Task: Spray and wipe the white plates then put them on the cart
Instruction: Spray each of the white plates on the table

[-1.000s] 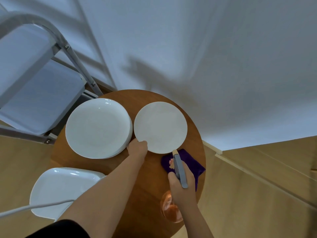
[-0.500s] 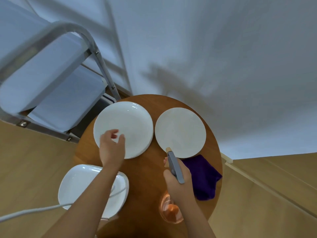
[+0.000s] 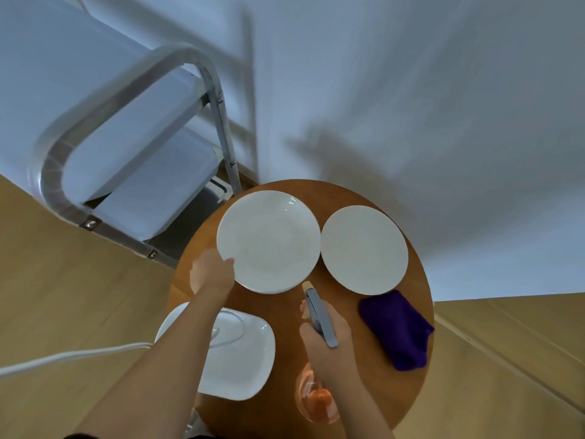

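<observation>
Here left hand (image 3: 211,274) pinches rim of big plate (image 3: 269,240) on table (image 3: 421,280), likely steadying it for spraying. Right hand (image 3: 329,343) grips sprayer (image 3: 318,315), nozzle aimed at that plate. Cloth (image 3: 395,331) lies beside small plate (image 3: 364,248); cart (image 3: 126,144) stands at left.

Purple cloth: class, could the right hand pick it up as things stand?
Probably not at once: the right hand grips the spray bottle, though the purple cloth lies uncovered just beside it.

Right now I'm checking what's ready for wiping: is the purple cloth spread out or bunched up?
Bunched up. The purple cloth lies in a crumpled heap on the table, with folds showing, beside the smaller round plate.
</observation>
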Motion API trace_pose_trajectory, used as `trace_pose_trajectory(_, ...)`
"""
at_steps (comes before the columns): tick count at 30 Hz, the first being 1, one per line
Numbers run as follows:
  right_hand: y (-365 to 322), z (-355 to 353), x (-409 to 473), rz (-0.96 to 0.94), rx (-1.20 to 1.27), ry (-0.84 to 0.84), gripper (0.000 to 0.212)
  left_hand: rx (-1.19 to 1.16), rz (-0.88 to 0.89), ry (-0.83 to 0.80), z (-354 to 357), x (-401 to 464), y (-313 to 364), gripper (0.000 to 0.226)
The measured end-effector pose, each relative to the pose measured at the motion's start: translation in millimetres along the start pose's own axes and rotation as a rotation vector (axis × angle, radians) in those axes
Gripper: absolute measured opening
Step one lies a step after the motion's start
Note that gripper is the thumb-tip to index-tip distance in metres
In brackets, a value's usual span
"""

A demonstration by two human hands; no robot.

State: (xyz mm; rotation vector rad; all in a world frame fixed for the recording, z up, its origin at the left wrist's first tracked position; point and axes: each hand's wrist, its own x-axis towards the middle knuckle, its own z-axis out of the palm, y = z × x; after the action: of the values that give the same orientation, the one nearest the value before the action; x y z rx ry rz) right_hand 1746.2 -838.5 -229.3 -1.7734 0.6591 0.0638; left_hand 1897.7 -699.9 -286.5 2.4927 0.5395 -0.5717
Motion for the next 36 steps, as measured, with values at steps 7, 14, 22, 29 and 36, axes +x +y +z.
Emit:
trace_pose_trajectory(7, -1.1, 22.9, -3.1, -0.025, -0.028, 0.005, 0.033, 0.071, 0.062, -0.014, -6.7, 4.5, 6.6, 0.033)
trace_pose_trajectory(14, -0.3, 30.1, -4.7, -0.034, -0.007, 0.014, 0.032, 0.013, 0.012, -0.042, -8.6, 13.9, 11.0, 0.064)
trace_pose_trajectory(22, -1.7, 34.3, 2.6, -0.041, -0.015, -0.012, 0.03, 0.107, 0.056, -0.209, -11.9, 25.2, 7.7, 0.012)
trace_pose_trajectory(29, -4.9, 35.9, 12.0, -0.071, -0.042, 0.003, 0.031, -0.015, 0.015, -0.156, -7.9, 22.7, 8.4, 0.041)
trace_pose_trajectory(36, -4.2, 35.4, 11.5, -0.077, -0.038, 0.022, 0.033, -0.153, 0.036, -0.087, -16.8, 23.4, 11.7, 0.062)
